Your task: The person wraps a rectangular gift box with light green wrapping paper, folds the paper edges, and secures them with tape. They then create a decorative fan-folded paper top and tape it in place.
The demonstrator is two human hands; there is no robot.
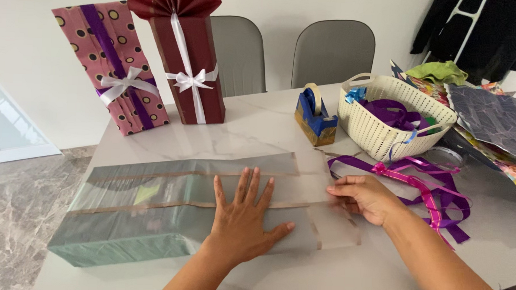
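A long box wrapped in translucent grey-green paper [135, 215] lies on its side on the white marble table [253, 127]. My left hand [245, 216] rests flat on top of it, fingers spread, pressing the paper down. My right hand [363, 197] pinches the loose paper flap [329, 233] that sticks out past the box's right end. Strips of tape run along the paper's seams.
Two wrapped gifts stand at the back: a pink dotted one [115, 65] and a dark red one [186, 62], both with white bows. A blue tape dispenser [314, 115], a cream basket [384, 132] of ribbons, loose purple and pink ribbons [425, 188], wrapping sheets [493, 122] and two grey chairs [333, 50] surround them.
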